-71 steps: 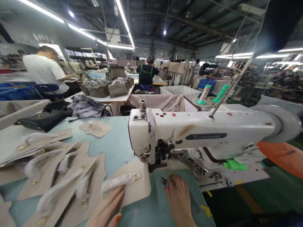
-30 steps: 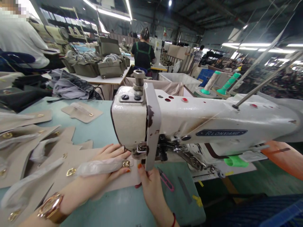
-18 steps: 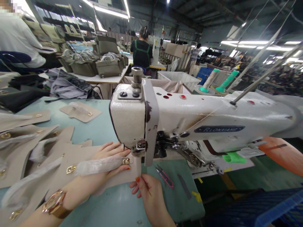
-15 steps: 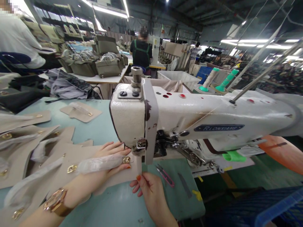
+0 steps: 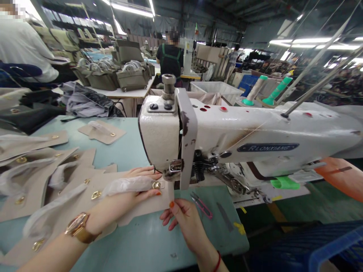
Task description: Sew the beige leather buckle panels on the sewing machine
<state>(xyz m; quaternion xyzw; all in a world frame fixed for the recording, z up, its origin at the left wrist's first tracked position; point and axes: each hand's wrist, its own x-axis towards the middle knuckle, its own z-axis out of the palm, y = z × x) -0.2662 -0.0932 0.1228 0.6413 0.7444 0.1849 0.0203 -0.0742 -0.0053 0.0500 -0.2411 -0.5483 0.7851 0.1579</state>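
Observation:
A beige bag panel (image 5: 150,205) lies under the head of a white sewing machine (image 5: 215,128). Spread flat on the panel is my left hand (image 5: 121,204), its fingers stretched toward the needle area. A handle wrapped in clear plastic (image 5: 127,185), with gold buckles at its ends, crosses over this hand. My right hand (image 5: 187,221) pinches the panel's near right edge between thumb and index finger, just below the presser area. The needle and stitch line are hidden by the machine head. Pink-handled thread snips (image 5: 203,206) lie right of my right hand.
More beige panels with wrapped handles (image 5: 31,177) overlap on the left; another lies farther back (image 5: 103,132). A grey blade-like strip (image 5: 225,217) and yellow scraps (image 5: 239,228) are near the table's right edge. Thread cones (image 5: 277,90) stand behind the machine. Co-workers (image 5: 171,58) are beyond.
The whole view has shifted slightly, so the table and machine appear a little farther right and higher. Both hands keep nearly the same hold on the panel.

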